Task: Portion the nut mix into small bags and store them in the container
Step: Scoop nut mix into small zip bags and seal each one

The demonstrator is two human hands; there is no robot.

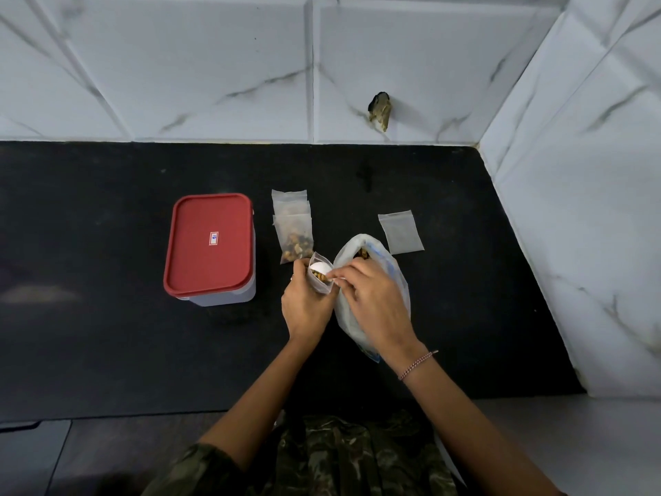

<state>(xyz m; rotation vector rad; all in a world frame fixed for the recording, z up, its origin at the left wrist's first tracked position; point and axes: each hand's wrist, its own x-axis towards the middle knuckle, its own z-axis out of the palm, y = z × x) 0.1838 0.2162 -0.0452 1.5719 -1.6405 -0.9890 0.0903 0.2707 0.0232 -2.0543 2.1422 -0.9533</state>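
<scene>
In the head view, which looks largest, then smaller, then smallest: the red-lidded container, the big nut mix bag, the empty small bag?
1. red-lidded container
2. big nut mix bag, close behind; the right hand hides part of it, so this is unsure
3. empty small bag, clearly smallest

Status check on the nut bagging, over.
Left hand grips small bag; right hand tips white spoon into it. Two filled bags waiting. Container blocked by its red lid.
</scene>
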